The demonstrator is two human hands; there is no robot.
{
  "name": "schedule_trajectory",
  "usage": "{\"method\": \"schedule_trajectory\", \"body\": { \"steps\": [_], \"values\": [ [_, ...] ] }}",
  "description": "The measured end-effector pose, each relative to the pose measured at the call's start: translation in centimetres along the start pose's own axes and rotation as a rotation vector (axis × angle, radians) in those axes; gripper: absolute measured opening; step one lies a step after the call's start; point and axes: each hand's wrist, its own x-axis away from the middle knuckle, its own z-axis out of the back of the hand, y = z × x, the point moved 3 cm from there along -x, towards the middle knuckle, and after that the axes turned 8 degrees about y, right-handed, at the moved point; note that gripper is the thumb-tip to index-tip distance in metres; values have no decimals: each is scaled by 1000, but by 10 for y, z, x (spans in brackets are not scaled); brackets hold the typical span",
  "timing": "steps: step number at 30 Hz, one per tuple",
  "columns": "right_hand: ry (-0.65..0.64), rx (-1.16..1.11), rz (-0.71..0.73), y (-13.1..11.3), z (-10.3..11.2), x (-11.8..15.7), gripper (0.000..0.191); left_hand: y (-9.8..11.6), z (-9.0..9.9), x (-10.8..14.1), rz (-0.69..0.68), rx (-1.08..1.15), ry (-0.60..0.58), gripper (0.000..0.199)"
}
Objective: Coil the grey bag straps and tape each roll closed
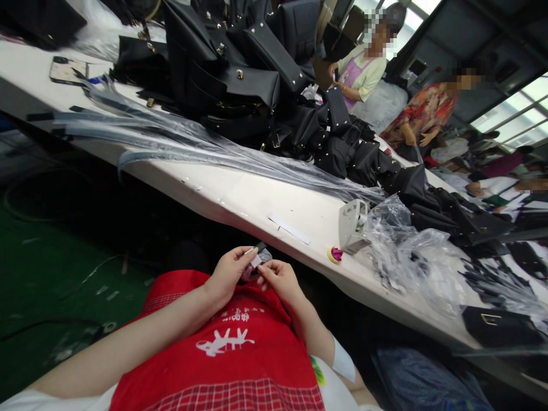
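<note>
My left hand (230, 273) is closed in a pinch over my lap, close to the table's front edge. Between its fingertips is a small white piece (256, 261), with a dark strip end (260, 246) and greyish clear film beside it. My right hand (280, 278) pinches at the same small bundle from the other side. The fingers hide most of it, so its exact kind does not show. Long black straps in clear plastic sleeves (205, 151) lie along the table beyond my hands. A white strip of paper (289, 229) rests near the edge.
Black handbags (252, 85) are heaped along the white table (205, 197). A phone (68, 71) lies far left. To the right are a white tape dispenser (351, 225), a small pink-and-yellow object (335, 254) and crumpled clear plastic (411, 245). Several co-workers stand behind the table.
</note>
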Motion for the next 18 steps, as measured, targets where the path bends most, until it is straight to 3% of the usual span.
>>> {"method": "schedule_trajectory", "body": {
  "steps": [3,12,14,16,18],
  "values": [
    [-57,-101,-32,-2,-6,-2,43,5,0,2,-115,-119,28,47],
    [165,-287,38,-4,-17,-13,36,22,-7,14,-456,-466,-51,41],
    [132,-430,76,-9,-13,-14,36,20,-6,7,-504,-527,-62,43],
    [11,-539,128,-19,-7,-10,42,13,-5,-4,-523,-574,-111,43],
    [5,-454,231,-30,7,-1,43,-1,-4,-17,-545,-584,-165,42]
  ]
}}
